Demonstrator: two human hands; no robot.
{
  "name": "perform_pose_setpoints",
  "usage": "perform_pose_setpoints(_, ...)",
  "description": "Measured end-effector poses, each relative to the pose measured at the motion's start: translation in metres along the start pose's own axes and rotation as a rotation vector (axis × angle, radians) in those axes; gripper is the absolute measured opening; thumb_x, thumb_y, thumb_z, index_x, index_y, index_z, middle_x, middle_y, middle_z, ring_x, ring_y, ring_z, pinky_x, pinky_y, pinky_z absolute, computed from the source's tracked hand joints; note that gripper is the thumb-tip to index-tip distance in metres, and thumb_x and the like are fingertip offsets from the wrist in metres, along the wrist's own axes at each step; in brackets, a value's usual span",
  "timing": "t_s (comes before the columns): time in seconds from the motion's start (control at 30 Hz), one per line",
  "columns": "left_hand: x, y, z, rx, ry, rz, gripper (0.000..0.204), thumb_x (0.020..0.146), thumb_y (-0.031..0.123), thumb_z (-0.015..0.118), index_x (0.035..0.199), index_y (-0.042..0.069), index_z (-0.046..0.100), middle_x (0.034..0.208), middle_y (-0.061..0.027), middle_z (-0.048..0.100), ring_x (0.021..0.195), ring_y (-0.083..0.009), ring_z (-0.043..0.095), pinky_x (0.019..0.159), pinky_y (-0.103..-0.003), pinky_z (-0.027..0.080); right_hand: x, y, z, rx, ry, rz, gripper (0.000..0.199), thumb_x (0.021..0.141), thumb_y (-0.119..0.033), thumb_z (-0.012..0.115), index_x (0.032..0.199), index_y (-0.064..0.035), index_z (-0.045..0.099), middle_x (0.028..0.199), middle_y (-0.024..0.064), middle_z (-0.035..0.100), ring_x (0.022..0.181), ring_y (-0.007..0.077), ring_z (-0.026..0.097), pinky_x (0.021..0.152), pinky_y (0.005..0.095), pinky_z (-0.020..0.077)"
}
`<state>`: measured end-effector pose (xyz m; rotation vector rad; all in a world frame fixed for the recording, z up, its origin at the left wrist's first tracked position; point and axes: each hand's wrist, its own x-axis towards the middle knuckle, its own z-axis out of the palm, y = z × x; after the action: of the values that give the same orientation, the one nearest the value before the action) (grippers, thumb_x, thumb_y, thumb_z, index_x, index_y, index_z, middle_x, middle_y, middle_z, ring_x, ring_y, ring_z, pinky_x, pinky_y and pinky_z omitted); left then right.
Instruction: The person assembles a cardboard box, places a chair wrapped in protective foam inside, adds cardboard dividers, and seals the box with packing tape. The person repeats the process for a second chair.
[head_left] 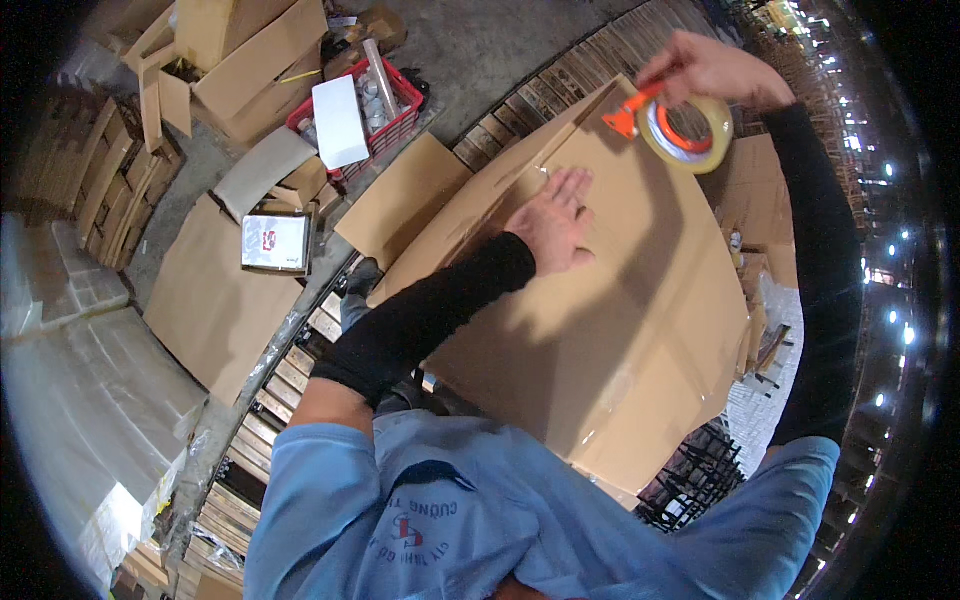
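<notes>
A large brown cardboard box (540,350) lies in front of me, its long flap seam running along the far left side. My left hand (556,222) rests flat on the top beside that seam, fingers stretched out and holding nothing. Over the far right part of the box, my right hand (708,72) is closed around an orange tape dispenser (624,120). A wide roll of clear yellowish tape (716,145) sits on the dispenser. The dispenser's orange head is near the box's far end; I cannot tell whether it touches the cardboard.
Wooden slats (530,100) run beneath and past the box. Leftward are a red plastic basket (405,115) of rolls, an open carton (265,85), a flat cardboard sheet (215,300) and plastic-wrapped goods (100,370). More cardboard (760,190) stands at the right.
</notes>
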<state>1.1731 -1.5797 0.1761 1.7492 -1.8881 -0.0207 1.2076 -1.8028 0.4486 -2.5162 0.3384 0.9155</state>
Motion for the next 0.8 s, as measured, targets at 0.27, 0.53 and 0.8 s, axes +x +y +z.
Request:
perform_pose_setpoints(0.27, 0.024, 0.016, 0.018, -0.109, -0.111, 0.019, 0.079, 0.085, 0.070, 0.055, 0.126, 0.004, 0.064, 0.158, -0.0355, 0.025, 0.151, -0.0443, 0.018, 0.125, -0.054, 0.007, 0.245, 0.031, -0.005, -0.409, -0.852, -0.427, 0.036, 0.070, -0.018, 0.069, 0.098, 0.0053, 0.074, 0.077, 0.0114, 0.070, 0.066, 0.0212, 0.068, 0.056, 0.0377, 0.0544)
perform_pose_setpoints(0.53, 0.027, 0.009, 0.005, -0.268, -0.116, -0.005, 0.079, 0.082, 0.068, 0.060, 0.116, -0.003, 0.066, 0.158, -0.0389, 0.018, 0.151, -0.0480, 0.014, 0.124, -0.055, 0.007, 0.300, 0.018, 0.079, -0.921, -0.903, -0.109, 0.051, 0.065, -0.035, 0.077, 0.100, 0.0015, 0.077, 0.096, 0.0149, 0.075, 0.088, 0.0269, 0.072, 0.075, 0.0408, 0.0562)
perform_pose_setpoints(0.8, 0.031, -0.006, -0.011, -0.617, 0.092, -0.170, 0.062, 0.080, 0.045, 0.074, 0.113, -0.006, 0.064, 0.160, -0.0368, 0.014, 0.151, -0.0492, 0.013, 0.122, -0.061, 0.013, 0.153, 0.017, -0.014, -0.344, -0.827, 0.189, 0.020, 0.069, -0.022, 0.072, 0.071, -0.0015, 0.072, 0.059, 0.0072, 0.063, 0.054, 0.0166, 0.059, 0.051, 0.0391, 0.0481)
